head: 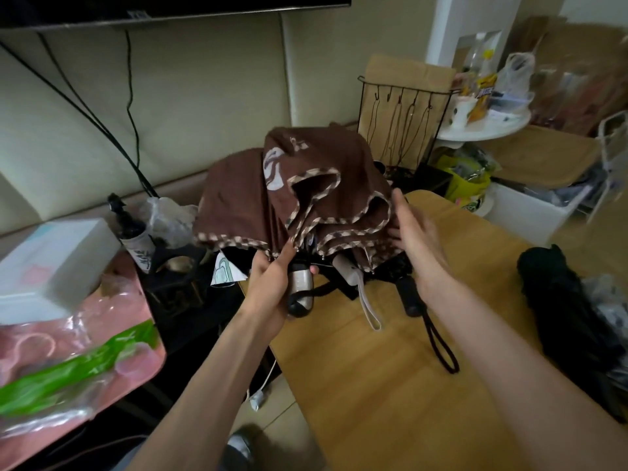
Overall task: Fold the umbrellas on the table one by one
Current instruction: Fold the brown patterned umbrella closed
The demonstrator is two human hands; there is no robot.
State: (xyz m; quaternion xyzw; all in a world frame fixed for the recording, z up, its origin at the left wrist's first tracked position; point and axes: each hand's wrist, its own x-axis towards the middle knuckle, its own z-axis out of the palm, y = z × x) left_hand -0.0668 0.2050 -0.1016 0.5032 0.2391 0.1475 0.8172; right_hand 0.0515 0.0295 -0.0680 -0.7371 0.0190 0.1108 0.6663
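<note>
Over a wooden table [373, 385], the left hand [272, 287] grasps the handle [301, 288] of a brown umbrella [323, 171]. The right hand [419, 241] rests against its fabric edge, fingers straight and relaxed.

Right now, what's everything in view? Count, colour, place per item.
brown umbrella: 1, brown with checked beige trim, canopy loose, over the table's far end
grey handle: 1, grey and black, beneath the canopy
beige handle: 1, beige with strap, under the canopy's edge
black handle: 1, black with loop strap, on the table
black umbrella: 1, black, bundled, table's right side
table: 1, light wood, centre
wire rack: 1, black, hooked, behind the table
spray bottle: 1, dark, left of the canopy
white box: 1, white, far left
mug: 1, white, spotted, right rear
left hand: grips the grey handle
right hand: fingers straight, at the canopy's right edge
</note>
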